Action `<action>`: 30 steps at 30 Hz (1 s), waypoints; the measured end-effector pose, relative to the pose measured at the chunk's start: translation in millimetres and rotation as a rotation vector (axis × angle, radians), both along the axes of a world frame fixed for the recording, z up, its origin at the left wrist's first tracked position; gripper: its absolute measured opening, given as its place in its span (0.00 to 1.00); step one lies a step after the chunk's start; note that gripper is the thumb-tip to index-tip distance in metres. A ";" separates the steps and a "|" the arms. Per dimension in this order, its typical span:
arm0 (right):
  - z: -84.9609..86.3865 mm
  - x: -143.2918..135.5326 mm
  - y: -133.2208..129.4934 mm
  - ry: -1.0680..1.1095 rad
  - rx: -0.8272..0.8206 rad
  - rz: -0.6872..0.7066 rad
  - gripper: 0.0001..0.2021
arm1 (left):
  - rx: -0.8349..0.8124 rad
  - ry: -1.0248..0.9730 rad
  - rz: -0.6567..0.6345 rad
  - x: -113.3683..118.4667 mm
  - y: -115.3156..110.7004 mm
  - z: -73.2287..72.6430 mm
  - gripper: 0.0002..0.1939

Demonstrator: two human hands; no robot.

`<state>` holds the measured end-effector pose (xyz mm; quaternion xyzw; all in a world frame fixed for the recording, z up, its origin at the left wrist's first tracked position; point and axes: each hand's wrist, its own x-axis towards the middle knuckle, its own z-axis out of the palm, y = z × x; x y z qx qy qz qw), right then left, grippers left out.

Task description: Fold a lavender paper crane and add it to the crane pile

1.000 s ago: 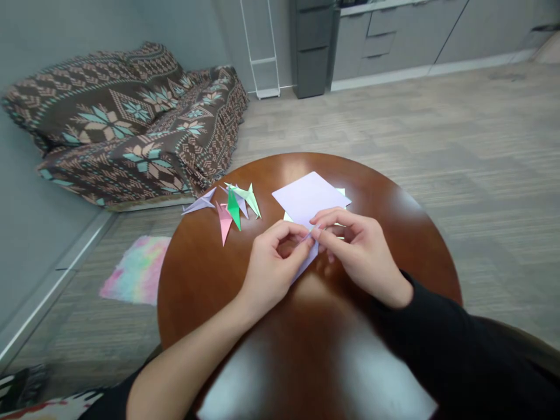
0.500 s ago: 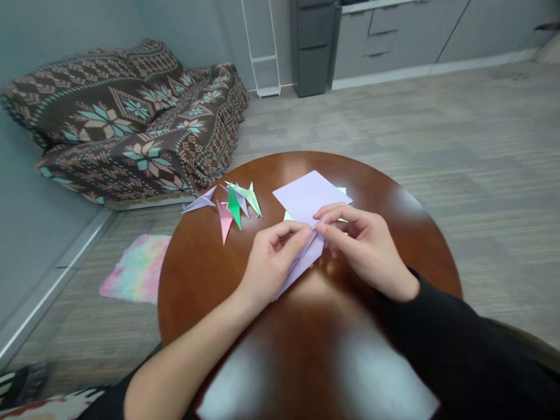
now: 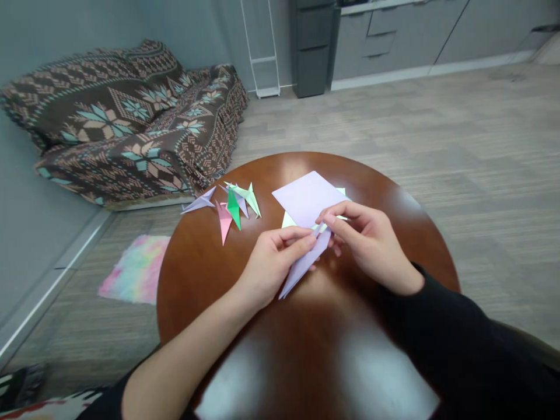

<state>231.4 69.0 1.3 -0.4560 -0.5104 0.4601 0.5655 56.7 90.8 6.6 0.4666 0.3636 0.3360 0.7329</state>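
A folded lilac paper (image 3: 303, 268) is held between both hands above the round table, its narrow end pointing down and left. My left hand (image 3: 277, 256) pinches it along its left upper side. At its upper tip, the thumb and fingers of my right hand (image 3: 365, 239) are closed on it. Just beyond lies a flat lilac sheet (image 3: 308, 195), with pale green paper (image 3: 289, 220) showing from under it. Several folded paper cranes, among them a green one (image 3: 234, 208), a pink one (image 3: 224, 220) and a lilac one (image 3: 201, 201), rest at the table's left.
The round brown table (image 3: 192, 291) fills the near middle. A sofa (image 3: 153, 128) under a patterned cover stands behind it at the left, and a fluffy pastel mat (image 3: 135, 268) lies on the floor. Grey cabinets (image 3: 402, 35) line the back.
The folded lilac paper has turned and shifted slightly right, with its side now more toward the camera. My right hand has moved slightly right along with the paper's tip.
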 end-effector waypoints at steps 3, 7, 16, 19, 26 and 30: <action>-0.1 -0.5 0.2 0.029 -0.039 0.008 0.14 | 0.085 0.068 0.055 0.3 -0.5 -0.8 0.11; -0.1 -2.6 -0.9 0.090 -0.078 0.020 0.15 | 0.162 0.115 0.104 1.2 -0.8 0.6 0.10; 2.8 -10.6 -3.3 0.112 -0.051 0.019 0.15 | 0.237 0.132 0.135 1.7 -1.2 4.6 0.09; 4.5 -9.9 -3.4 0.085 -0.045 -0.001 0.15 | 0.249 0.169 0.121 1.3 -1.8 5.4 0.10; 3.9 -7.4 -4.6 0.052 -0.013 -0.046 0.13 | 0.160 0.093 0.073 0.3 -2.2 2.0 0.09; 2.8 -6.3 -4.7 0.048 -0.007 -0.058 0.11 | 0.113 0.055 0.059 0.0 -2.0 1.2 0.08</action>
